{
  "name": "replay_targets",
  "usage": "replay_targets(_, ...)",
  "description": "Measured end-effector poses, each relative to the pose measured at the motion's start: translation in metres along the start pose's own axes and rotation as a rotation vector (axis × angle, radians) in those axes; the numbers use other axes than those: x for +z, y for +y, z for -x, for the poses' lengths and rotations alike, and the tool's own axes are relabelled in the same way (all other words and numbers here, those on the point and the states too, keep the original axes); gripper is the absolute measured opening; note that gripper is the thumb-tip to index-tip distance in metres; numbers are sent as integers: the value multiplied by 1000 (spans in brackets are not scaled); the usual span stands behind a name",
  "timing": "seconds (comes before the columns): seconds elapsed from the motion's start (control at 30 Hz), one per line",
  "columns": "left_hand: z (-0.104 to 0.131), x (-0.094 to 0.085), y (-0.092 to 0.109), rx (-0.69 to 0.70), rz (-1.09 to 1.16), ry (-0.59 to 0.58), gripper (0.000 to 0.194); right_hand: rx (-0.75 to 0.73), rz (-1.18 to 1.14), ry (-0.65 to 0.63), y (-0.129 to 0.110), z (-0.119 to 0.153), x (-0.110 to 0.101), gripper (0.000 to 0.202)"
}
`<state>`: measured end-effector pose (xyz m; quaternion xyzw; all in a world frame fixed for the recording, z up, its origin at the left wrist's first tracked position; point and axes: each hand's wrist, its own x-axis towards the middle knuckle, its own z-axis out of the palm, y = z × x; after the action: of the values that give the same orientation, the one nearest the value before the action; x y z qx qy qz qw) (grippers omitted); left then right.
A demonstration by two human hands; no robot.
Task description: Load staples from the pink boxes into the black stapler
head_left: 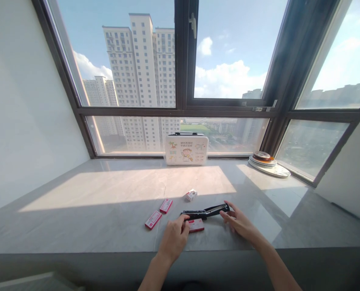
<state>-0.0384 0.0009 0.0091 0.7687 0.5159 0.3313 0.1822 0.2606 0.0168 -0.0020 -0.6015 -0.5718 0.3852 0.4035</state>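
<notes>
"Stapler (206, 212) there, opened out over the table (101, 230)?"

"Yes, left hand's (174, 236) fingers clamped on one end, right hand's (240, 223) on the other, a near box (197, 225) just beside it."

"And beyond?"

"Two red boxes (153, 220) leftward, a small white box (191, 195), then stacked dishes (269, 163) and an upright case (187, 150) by the window (227, 106)."

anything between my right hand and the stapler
Nothing visible; the right hand holds one end of the open stapler. A red-and-white box lies on the near side of it, by the left hand.
</notes>
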Motion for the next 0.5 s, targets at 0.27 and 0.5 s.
replay_targets(0.27,-2,7,-2,4,-84,6,27,-371,131,15,-68,-36,70,41)
replay_targets(0.5,2,9,3,39,-217,10,23,-418,459,-105,-84,-40,94,26)
